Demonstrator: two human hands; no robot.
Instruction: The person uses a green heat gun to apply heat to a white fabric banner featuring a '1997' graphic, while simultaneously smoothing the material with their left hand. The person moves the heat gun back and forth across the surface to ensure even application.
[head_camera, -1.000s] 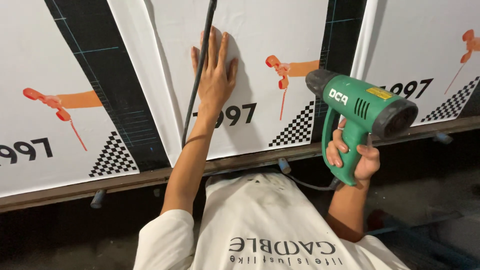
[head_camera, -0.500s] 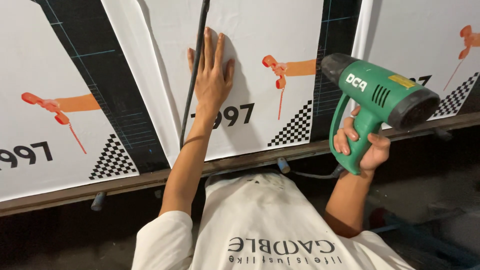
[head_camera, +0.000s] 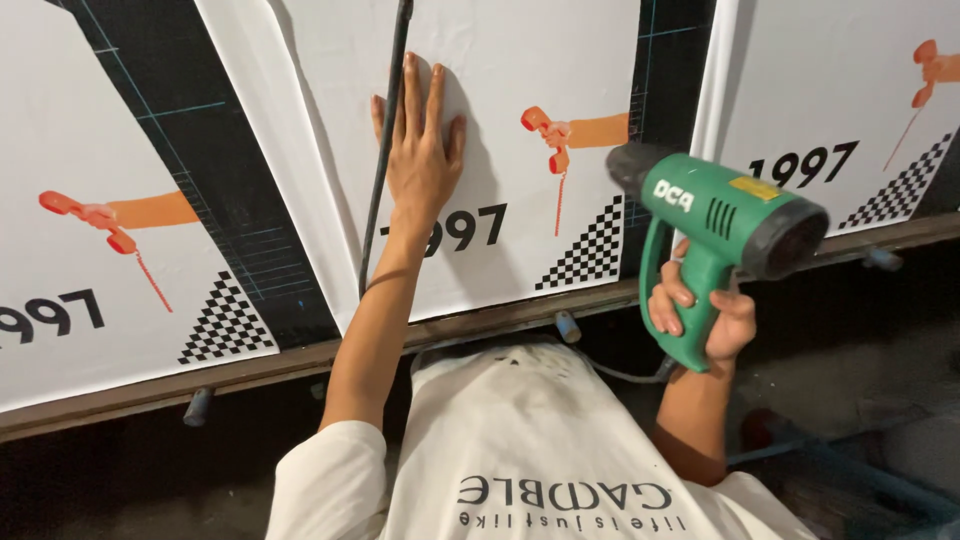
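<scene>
The left hand (head_camera: 420, 150) lies flat, fingers spread, palm down on the middle white poster (head_camera: 520, 60), holding nothing; its palm contact is hidden beneath the hand. A thin dark rod (head_camera: 385, 150) runs just left of the hand, its top end cut off by the frame. The right hand (head_camera: 700, 315) is wrapped around the handle of a green heat gun (head_camera: 715, 215), whose dark nozzle points toward the black gap (head_camera: 665, 60) at the right edge of that poster; the trigger finger cannot be made out. Further posters at left (head_camera: 60, 120) and right (head_camera: 830, 70) are cropped. A cable (head_camera: 625, 375) passes behind the right forearm. No containers are in view.
</scene>
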